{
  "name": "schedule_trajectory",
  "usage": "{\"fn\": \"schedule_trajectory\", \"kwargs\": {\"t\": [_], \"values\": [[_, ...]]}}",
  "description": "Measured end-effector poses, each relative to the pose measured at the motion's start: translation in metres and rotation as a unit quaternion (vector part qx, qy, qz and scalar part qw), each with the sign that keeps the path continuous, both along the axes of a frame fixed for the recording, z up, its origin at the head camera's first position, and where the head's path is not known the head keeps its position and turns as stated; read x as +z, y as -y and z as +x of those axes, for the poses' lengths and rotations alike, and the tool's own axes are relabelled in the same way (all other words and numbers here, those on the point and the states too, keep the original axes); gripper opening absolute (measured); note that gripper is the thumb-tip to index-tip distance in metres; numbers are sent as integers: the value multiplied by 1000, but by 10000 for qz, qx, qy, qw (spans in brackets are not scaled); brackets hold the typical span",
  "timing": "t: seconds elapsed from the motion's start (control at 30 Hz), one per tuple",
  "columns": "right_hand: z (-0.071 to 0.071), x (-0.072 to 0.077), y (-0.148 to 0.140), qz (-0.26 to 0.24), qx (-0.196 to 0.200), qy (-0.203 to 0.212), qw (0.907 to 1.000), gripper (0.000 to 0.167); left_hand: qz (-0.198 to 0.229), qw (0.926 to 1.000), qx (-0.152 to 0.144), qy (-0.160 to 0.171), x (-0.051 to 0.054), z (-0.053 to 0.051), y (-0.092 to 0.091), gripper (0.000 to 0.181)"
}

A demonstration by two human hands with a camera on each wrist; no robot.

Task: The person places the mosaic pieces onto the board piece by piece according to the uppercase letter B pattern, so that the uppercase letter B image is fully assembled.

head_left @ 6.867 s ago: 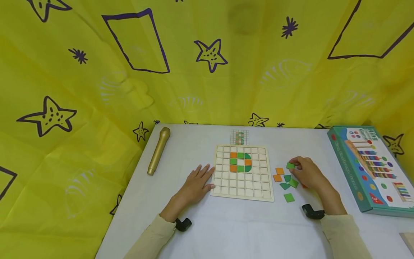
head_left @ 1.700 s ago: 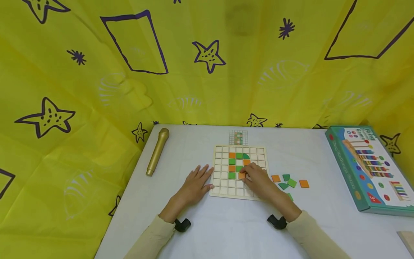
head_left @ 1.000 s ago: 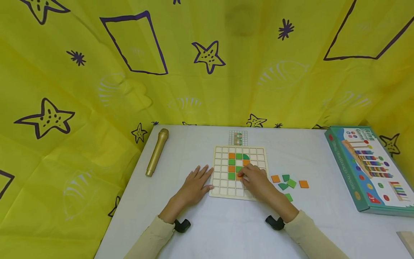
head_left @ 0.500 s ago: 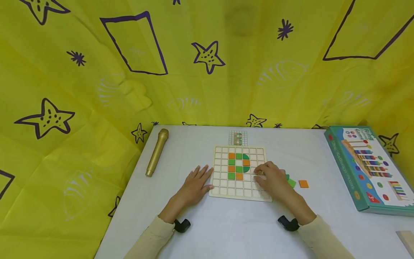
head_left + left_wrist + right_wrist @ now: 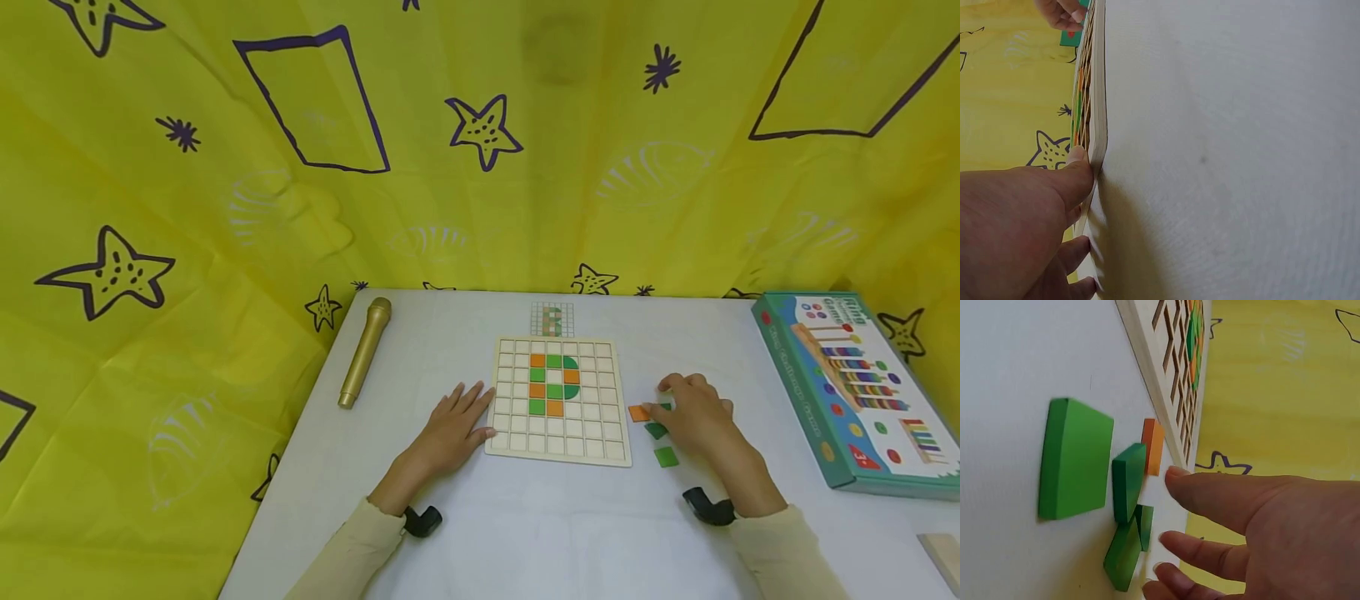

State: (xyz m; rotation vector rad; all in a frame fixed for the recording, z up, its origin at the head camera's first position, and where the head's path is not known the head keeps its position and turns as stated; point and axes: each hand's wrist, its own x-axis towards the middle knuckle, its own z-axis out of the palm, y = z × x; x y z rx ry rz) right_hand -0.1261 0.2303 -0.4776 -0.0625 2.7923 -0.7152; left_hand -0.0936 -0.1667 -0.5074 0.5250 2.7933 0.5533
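Observation:
A wooden grid board lies mid-table, with orange and green squares and dark green quarter-rounds in its upper cells. The left hand lies spread at the board's left edge; in the left wrist view its thumb touches the rim. Over the loose pieces right of the board hovers the right hand, fingers apart, holding nothing. Below it are an orange square, a dark green quarter-round and a green square. In the right wrist view, another green piece shows near the fingertips.
A small pattern card lies behind the board. A gold microphone is at the left, a green game box at the right. Part of a wooden piece shows at the lower right. A yellow patterned cloth hangs behind the table.
Compared with earlier, a green and an orange square now sit in the row below the other placed pieces. The right hand has moved off the board to the loose pieces; the left hand stays put.

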Motion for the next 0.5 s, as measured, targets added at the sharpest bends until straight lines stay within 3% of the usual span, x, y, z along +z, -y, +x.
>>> {"fn": "schedule_trajectory", "kwargs": {"t": [0.17,0.33,0.5], "values": [[-3,0,-4,199,33,93,9998,43,-30,10000,13,28,-1,-1,0,71],[-6,-6,-2,78,214,-44,9997,30,-26,10000,12,17,-1,-1,0,70],[-7,-11,0,-262,458,-183,9984,38,-4,10000,-10,-22,-1,-1,0,69]]}}
